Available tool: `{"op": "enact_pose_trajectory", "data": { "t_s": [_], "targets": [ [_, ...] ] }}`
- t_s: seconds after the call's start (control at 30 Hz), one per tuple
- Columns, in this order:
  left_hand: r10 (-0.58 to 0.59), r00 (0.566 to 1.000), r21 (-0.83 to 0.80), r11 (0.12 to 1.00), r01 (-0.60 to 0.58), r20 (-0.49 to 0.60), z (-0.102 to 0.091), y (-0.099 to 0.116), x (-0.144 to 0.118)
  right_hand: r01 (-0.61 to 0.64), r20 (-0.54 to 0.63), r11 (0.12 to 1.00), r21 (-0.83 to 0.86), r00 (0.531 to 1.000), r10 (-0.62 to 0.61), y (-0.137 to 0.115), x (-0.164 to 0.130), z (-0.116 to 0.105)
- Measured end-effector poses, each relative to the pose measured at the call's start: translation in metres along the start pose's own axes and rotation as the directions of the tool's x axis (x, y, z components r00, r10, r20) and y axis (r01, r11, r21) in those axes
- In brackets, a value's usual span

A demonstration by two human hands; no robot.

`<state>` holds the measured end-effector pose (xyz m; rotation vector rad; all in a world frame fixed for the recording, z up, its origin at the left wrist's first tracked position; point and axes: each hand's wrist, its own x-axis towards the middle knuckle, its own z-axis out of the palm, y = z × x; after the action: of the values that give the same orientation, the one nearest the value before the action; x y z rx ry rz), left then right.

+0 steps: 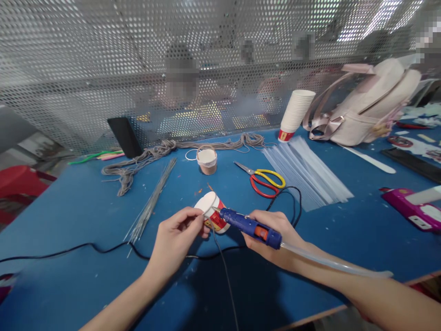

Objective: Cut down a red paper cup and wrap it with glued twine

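- Left hand [177, 236] pinches a red-and-white paper cup [212, 212] by its side, thumb and fingers closed on the wall; cup tipped on its side, white base facing up and away, held just above the blue table [69, 216].
- Right hand [275, 236] wrapped tight around a blue glue gun [250, 226]; a clear glue stick [330, 263] trails back from the gun along the forearm.
- Gun nozzle touches the cup's wall, just right of the left fingertips; cup sits between the two hands.
- Thin grey wire hangs down from the cup toward the camera.
- Behind the hands: yellow-and-red scissors [263, 179], a small string-wrapped cup [207, 161], a sheaf of clear glue sticks [306, 174].
- Further back: a stack of paper cups [295, 114], a coil of grey cord [151, 154], a pale backpack [370, 103].
- Bundle of wire rods [151, 202] lies left of the hands.
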<state>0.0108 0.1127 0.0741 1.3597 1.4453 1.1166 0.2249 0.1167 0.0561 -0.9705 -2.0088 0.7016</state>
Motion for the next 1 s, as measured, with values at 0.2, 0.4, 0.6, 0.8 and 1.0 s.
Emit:
{"op": "enact_pose_trajectory", "data": {
  "t_s": [0.2,0.4,0.6,0.8,1.0],
  "targets": [
    [-0.016,1.0,-0.043,0.999,0.016,0.0,-0.0005,-0.0019,-0.0003,-0.015,0.024,1.0,0.026,1.0,0.015,-0.0005,-0.0012,0.0001],
    [-0.007,1.0,-0.067,0.998,0.009,0.022,-0.0034,-0.0065,0.0007,-0.083,0.009,0.996,0.035,0.996,0.083,-0.0021,0.0014,-0.0024],
    [0.008,0.999,-0.077,0.997,-0.006,0.034,-0.0042,-0.0055,0.0002,-0.071,0.006,0.996,0.057,0.997,0.071,-0.0023,0.0019,-0.0013],
    [0.028,0.999,-0.097,0.995,-0.023,0.047,-0.005,-0.0049,0.0013,-0.161,-0.006,0.984,0.077,0.987,0.162,-0.0067,0.0049,-0.0059],
    [0.025,0.998,-0.067,0.998,-0.021,0.059,-0.0053,0.0005,0.0019,-0.162,0.009,0.981,0.104,0.987,0.162,-0.0065,0.0039,-0.0053]
  ]
}}
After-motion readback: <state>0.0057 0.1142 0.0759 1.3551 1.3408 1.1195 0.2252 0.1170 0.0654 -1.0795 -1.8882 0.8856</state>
